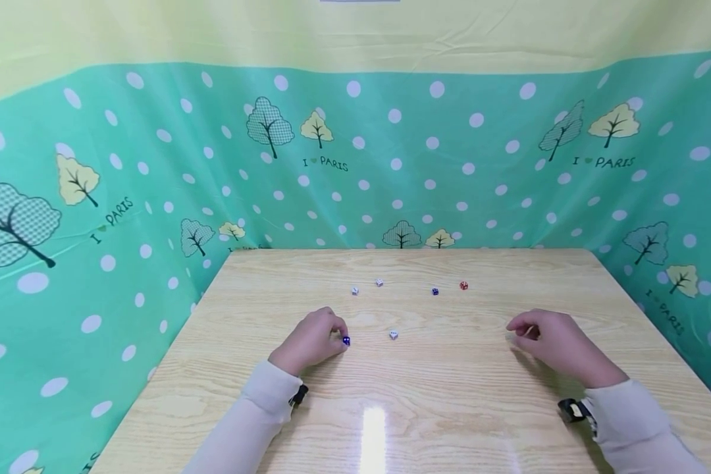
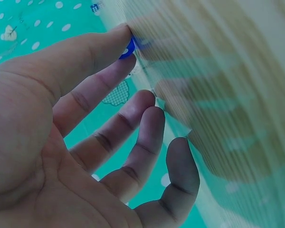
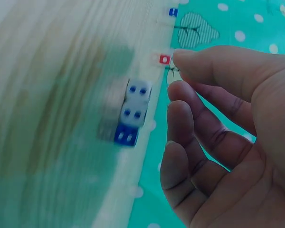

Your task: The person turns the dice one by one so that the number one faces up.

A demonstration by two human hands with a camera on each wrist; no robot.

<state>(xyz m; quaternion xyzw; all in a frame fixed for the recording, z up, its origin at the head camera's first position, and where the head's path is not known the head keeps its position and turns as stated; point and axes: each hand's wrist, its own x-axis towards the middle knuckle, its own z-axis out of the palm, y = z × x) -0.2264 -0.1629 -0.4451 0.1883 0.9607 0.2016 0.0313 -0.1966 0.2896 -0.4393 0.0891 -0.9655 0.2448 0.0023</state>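
Pale sleeves (image 1: 243, 421) reach in from the lower frame; left of centre, my left hand (image 1: 314, 339) pinches a blue die (image 1: 346, 341) between thumb and fingertip; at right, my right hand (image 1: 555, 339) curves loosely, thumb and forefinger slightly parted, holding nothing; a white die (image 1: 394, 335) lies mid-frame between them.

Along the pale wooden worktop (image 1: 450, 388), has at back, left to right, two white cubic dice (image 1: 379, 282), blue cubic die (image 1: 435, 291), red cubic die (image 1: 464, 285); nearer, likewise, second blue die (image 1: 346, 341) in left hand (image 1: 312, 338), third white die (image 1: 394, 334), right hand (image 1: 553, 339)
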